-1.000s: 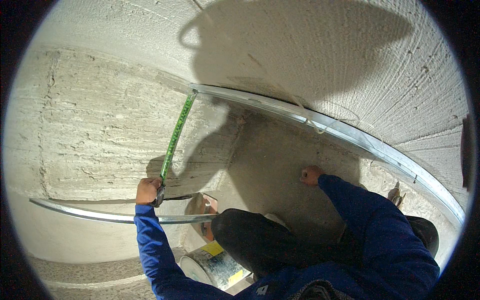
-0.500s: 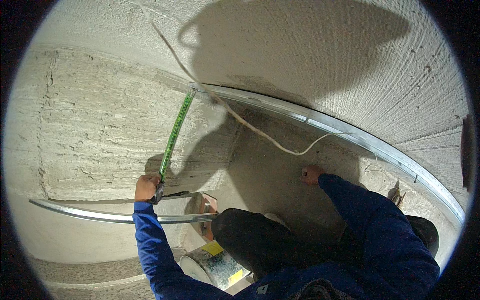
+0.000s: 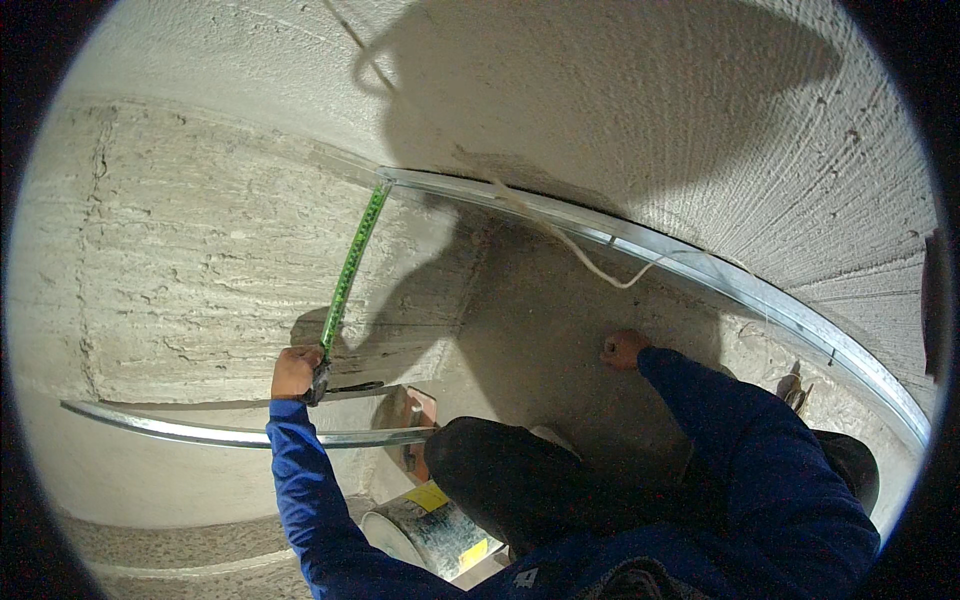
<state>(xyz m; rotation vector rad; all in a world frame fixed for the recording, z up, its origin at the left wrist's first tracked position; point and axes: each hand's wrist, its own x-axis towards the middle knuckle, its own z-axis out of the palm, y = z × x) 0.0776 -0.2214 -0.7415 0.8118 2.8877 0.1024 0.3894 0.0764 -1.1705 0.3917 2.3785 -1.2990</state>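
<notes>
My left hand (image 3: 294,373) is closed around the dark case of a tape measure (image 3: 319,382), and a black wrist strap sticks out beside it. The tape's green blade (image 3: 354,260) runs straight out across the rough concrete wall, its far end at the left end of a long metal channel (image 3: 700,262). Just below my left hand lies a second metal channel (image 3: 190,431), close to my left forearm. My right hand (image 3: 627,349) is balled up over the shadowed floor, fingers curled in; whether something small is inside cannot be made out.
A pale cable (image 3: 590,268) hangs loose across the far channel. Beside my bent knee stand a reddish-brown flat piece (image 3: 420,408) and a cylindrical bucket (image 3: 395,540) with yellow patches. Rough plastered wall (image 3: 860,190) rises beyond the far channel, with my shadow on it.
The pale cable has swung to the right, away from the blade's far end. My hands and the extended tape stay practically where they were.
</notes>
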